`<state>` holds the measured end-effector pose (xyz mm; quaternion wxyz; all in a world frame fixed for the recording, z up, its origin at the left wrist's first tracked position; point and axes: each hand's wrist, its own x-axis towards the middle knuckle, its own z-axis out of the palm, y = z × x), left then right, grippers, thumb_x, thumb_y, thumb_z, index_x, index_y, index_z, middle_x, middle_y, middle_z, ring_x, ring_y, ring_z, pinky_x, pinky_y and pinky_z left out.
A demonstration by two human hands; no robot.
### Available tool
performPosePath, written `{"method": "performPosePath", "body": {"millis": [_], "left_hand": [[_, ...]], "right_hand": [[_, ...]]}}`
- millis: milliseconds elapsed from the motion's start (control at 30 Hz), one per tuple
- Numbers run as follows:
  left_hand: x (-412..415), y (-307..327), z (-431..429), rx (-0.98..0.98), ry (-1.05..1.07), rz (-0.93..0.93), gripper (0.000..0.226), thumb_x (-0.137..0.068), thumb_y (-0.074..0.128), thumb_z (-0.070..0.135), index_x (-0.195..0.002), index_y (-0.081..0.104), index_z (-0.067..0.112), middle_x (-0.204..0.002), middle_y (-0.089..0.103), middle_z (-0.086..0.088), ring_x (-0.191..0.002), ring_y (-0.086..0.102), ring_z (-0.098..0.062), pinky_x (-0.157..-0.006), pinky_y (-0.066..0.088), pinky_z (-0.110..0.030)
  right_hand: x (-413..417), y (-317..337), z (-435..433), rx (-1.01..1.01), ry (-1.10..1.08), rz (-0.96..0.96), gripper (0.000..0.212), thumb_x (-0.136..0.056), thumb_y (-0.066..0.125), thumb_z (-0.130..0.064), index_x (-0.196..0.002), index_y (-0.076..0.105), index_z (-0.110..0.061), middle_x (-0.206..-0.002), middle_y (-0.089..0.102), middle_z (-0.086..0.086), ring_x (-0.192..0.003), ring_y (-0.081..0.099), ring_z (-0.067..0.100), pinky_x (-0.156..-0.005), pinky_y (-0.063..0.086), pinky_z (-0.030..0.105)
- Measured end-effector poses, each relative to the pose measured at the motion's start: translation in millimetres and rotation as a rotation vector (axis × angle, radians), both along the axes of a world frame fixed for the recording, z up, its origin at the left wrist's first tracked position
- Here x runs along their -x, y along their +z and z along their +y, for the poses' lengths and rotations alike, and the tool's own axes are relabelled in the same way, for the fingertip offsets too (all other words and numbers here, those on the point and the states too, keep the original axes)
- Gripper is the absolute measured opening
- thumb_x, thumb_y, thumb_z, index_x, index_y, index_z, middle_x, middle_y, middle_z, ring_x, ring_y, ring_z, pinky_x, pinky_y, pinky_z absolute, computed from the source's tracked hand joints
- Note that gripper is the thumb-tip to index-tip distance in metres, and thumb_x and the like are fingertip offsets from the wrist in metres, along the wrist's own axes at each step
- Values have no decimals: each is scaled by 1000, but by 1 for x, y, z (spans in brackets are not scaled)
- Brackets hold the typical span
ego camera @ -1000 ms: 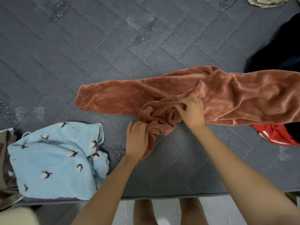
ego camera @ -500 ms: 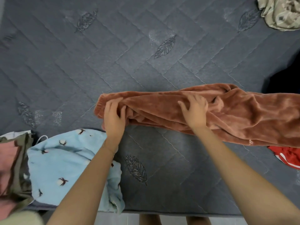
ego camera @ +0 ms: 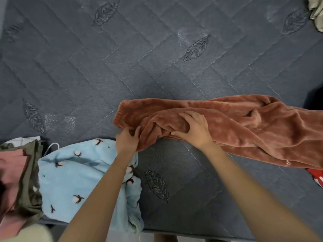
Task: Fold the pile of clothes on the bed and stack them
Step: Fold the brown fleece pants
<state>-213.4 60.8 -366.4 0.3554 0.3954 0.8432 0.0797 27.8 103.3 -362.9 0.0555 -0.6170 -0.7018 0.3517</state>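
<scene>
The fleece garment [ego camera: 244, 126], rust-brown and plush, lies lengthwise across the near half of the bed [ego camera: 122, 67]. Its cuffed end points to the person's left. Its wider part runs off the right edge of the view. The fabric is doubled along its length, with loose creases near the middle.

Left hand [ego camera: 128, 139]: positioned at the near edge of the garment, just short of the cuff. The fingers are curled around a bunch of the fleece and grip it; the thumb lies on top of the fold.

Right hand [ego camera: 194, 130]: placed palm-down on the garment, just to the right of the left hand. The fingers are spread fairly wide and press on the fleece; the thumb extends toward the left hand along the near edge. It encloses no fabric.

Adjacent items:
- A light blue garment [ego camera: 78, 172] with a cotton-boll print lies at the near edge of the bed, under the left forearm.
- An olive garment [ego camera: 29, 180] and a pink garment [ego camera: 12, 159] lie stacked at the far left, touching the blue one.
- A red garment [ego camera: 316, 177] shows at the right edge, partly under the fleece.
- A beige cloth [ego camera: 316, 13] sits in the far right corner.

The bed cover is grey-blue, quilted, with stitched leaf motifs.
</scene>
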Motion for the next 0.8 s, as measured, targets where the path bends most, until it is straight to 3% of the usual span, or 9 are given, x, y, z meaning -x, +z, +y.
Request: {"method": "performPosePath", "body": {"millis": [67, 167, 300, 400, 500, 600, 700, 800], "left_hand": [[0, 0, 0, 29, 10, -89, 37, -95, 54, 46, -99, 64, 10, -91, 64, -3, -95, 61, -26, -76, 39, -29], [-2, -2, 4, 131, 94, -235, 39, -91, 57, 52, -105, 58, 15, -99, 61, 0, -101, 60, -24, -79, 39, -29], [-7, -3, 11, 261, 367, -380, 79, -87, 57, 60, -141, 38, 5, -140, 50, -15, -126, 49, -32, -102, 39, -39], [-7, 1, 18, 336, 506, -491, 72, -89, 59, 53, -137, 46, 1, -140, 50, -19, -128, 47, -35, -100, 39, -37], [-1, 11, 23, 155, 630, -656, 55, -85, 71, 36, -128, 56, 6, -124, 61, -9, -109, 59, -24, -90, 47, -31], [8, 35, 31, -172, 451, -494, 33, -83, 74, 32, -109, 63, 16, -107, 67, 1, -86, 62, -1, -72, 53, -19], [17, 56, 47, -449, 373, -434, 24, -84, 75, 27, -103, 67, 17, -98, 68, 6, -90, 64, -1, -83, 54, -20], [26, 64, 64, -584, 403, -518, 24, -86, 73, 25, -108, 65, 22, -109, 68, 4, -100, 64, -4, -89, 52, -21]], "right_hand": [[9, -3, -1, 30, 39, -37, 71, -75, 72, -58, -135, 54, -26, -144, 41, -4, -139, 26, 17, -120, 6, 47], [17, -5, 1, -9, -46, -2, 41, -82, 73, -41, -117, 68, -21, -131, 55, -2, -130, 39, 21, -116, 17, 42], [26, 1, 7, -35, -139, 122, 18, -83, 74, -29, -90, 74, -13, -96, 71, 1, -97, 60, 23, -95, 41, 42], [27, 8, 10, 2, -220, 232, 17, -83, 74, -30, -78, 71, -14, -72, 67, 0, -70, 59, 19, -73, 49, 40], [28, 13, 16, 9, -283, 242, 23, -85, 71, -37, -80, 72, -15, -65, 64, 3, -64, 57, 21, -69, 48, 39], [30, 19, 23, -39, -312, 243, 27, -89, 67, -38, -81, 71, -13, -66, 65, 2, -65, 59, 21, -69, 49, 41], [33, 29, 30, -203, -367, 249, 25, -92, 64, -34, -74, 64, -17, -61, 54, -13, -62, 50, 13, -64, 44, 35], [39, 38, 38, -365, -430, 267, 30, -93, 63, -27, -69, 45, -26, -57, 34, -17, -62, 35, 7, -65, 30, 25]]}}
